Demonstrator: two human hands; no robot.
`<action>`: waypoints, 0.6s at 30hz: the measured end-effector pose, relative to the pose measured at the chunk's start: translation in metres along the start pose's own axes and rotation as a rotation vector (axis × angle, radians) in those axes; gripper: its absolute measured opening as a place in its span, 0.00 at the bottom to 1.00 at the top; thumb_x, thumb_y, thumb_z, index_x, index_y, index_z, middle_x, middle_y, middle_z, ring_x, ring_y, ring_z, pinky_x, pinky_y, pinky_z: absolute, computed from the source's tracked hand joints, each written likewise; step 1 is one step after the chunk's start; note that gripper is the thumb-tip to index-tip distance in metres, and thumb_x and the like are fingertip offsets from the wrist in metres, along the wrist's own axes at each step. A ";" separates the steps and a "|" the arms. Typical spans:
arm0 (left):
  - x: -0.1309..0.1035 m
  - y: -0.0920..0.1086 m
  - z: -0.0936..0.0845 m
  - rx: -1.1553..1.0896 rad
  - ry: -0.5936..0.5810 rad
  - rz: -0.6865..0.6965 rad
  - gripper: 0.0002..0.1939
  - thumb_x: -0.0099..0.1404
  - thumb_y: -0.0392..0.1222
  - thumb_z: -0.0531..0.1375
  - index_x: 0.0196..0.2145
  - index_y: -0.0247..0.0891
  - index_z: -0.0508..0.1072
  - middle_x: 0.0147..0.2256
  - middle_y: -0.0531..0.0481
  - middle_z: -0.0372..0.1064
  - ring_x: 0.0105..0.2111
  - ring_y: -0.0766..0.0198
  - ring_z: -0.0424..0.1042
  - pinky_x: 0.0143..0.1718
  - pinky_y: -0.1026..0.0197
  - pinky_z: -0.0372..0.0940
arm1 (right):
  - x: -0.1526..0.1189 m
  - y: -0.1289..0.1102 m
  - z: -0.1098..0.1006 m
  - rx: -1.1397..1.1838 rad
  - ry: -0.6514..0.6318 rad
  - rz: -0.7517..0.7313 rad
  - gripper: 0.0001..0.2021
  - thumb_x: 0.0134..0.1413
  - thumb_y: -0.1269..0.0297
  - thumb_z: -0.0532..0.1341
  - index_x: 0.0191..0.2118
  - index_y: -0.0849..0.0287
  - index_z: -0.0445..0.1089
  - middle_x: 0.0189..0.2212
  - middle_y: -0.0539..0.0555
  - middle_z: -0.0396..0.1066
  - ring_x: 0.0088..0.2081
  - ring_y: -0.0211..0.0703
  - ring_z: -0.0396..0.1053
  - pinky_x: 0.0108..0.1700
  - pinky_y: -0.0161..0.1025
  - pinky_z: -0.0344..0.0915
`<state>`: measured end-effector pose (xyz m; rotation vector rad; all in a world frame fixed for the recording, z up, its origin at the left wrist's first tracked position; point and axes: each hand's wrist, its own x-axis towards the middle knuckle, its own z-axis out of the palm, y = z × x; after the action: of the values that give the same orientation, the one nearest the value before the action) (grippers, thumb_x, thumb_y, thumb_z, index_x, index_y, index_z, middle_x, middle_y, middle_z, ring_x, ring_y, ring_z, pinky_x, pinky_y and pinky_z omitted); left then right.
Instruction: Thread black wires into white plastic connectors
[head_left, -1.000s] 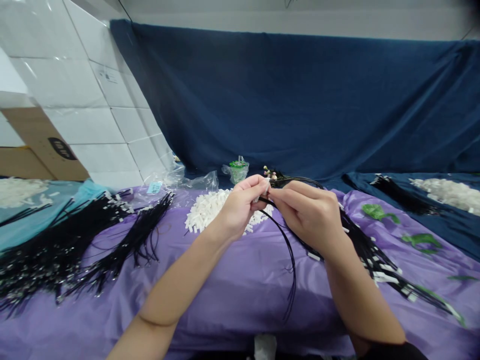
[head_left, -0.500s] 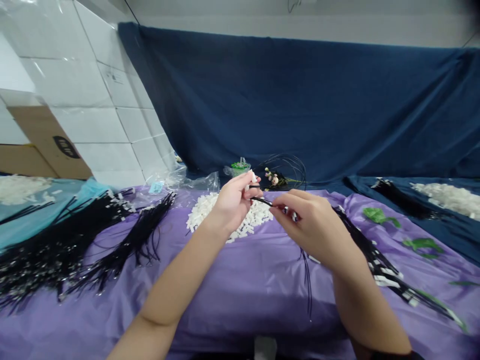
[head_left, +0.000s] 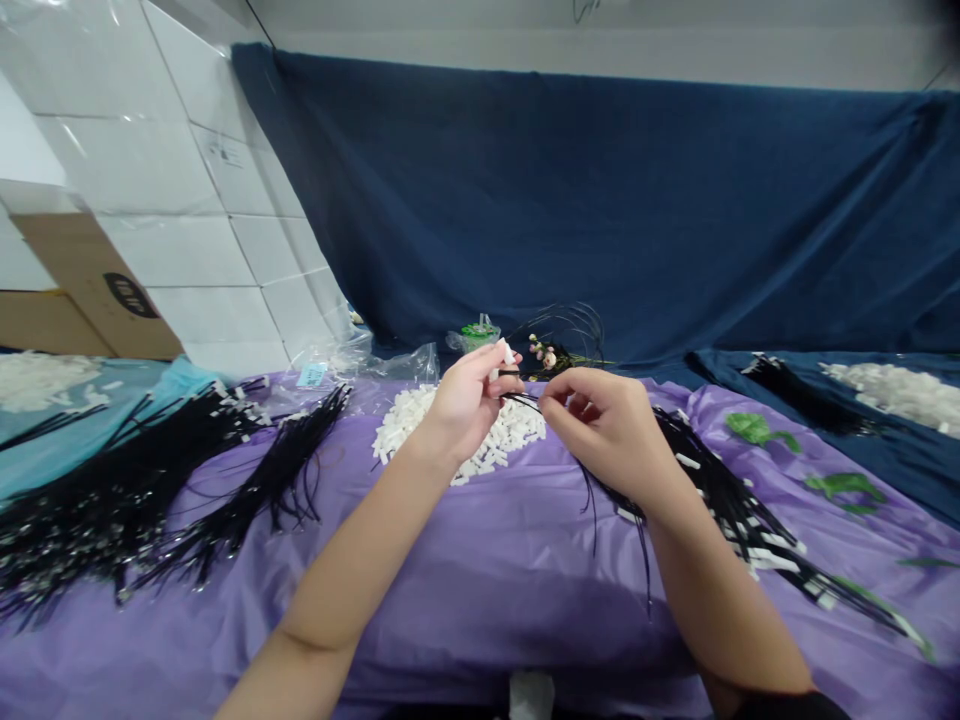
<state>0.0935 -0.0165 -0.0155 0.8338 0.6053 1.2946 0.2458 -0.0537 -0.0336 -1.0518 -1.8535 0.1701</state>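
Above a heap of small white plastic pieces (head_left: 409, 425), my left hand (head_left: 469, 400) is closed around thin black cords (head_left: 523, 400). A small white piece (head_left: 509, 354) shows at its fingertips. My right hand (head_left: 604, 425) has thumb and index finger pinched at the other end of those cords, just right of the left hand. Its remaining fingers are curled, and what lies inside the palm is hidden. Black cord ends (head_left: 645, 565) hang below the right hand. Beside the right forearm lies a bundle of black cords with white tips (head_left: 739, 500).
Bundles of black cords (head_left: 142, 470) lie on the left of the purple cloth (head_left: 480, 570). Behind the heap are a clear plastic bag (head_left: 405, 365) and small artificial flowers (head_left: 550, 355). White boxes (head_left: 172, 250) are stacked at left; a blue curtain (head_left: 600, 200) hangs behind.
My right hand has turned, and the cords hanging below it have swung apart. The cord stretch between the hands looks thinner and more spread. My left hand has barely moved.
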 end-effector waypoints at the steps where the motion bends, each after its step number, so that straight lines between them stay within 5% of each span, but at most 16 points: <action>1: 0.000 0.000 0.000 -0.002 -0.005 0.004 0.11 0.67 0.34 0.55 0.26 0.33 0.67 0.19 0.56 0.53 0.18 0.75 0.56 0.22 0.69 0.54 | 0.001 0.001 0.000 0.040 -0.050 0.033 0.06 0.53 0.71 0.58 0.27 0.59 0.71 0.22 0.47 0.69 0.23 0.33 0.63 0.27 0.32 0.58; 9: 0.002 -0.002 -0.002 -0.015 -0.028 0.062 0.10 0.65 0.31 0.56 0.25 0.31 0.67 0.26 0.53 0.62 0.17 0.80 0.51 0.25 0.69 0.56 | 0.004 0.004 0.000 0.166 -0.205 0.154 0.06 0.54 0.69 0.58 0.28 0.60 0.70 0.23 0.47 0.67 0.23 0.32 0.60 0.24 0.31 0.55; 14: 0.004 -0.004 -0.003 0.003 -0.044 0.078 0.10 0.65 0.31 0.56 0.26 0.30 0.68 0.28 0.51 0.63 0.18 0.79 0.53 0.24 0.70 0.55 | 0.004 0.006 0.003 0.151 -0.097 0.094 0.05 0.58 0.66 0.58 0.32 0.60 0.68 0.24 0.47 0.66 0.24 0.32 0.59 0.26 0.31 0.56; 18: 0.008 -0.004 -0.006 0.003 -0.030 0.109 0.10 0.65 0.31 0.56 0.25 0.30 0.67 0.27 0.52 0.63 0.18 0.80 0.53 0.23 0.71 0.53 | 0.003 0.009 -0.014 0.515 -0.244 0.153 0.07 0.60 0.62 0.59 0.41 0.58 0.67 0.19 0.42 0.55 0.19 0.31 0.53 0.21 0.30 0.51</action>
<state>0.0929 -0.0075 -0.0213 0.8974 0.5438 1.3776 0.2616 -0.0502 -0.0287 -0.8313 -1.7986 0.8513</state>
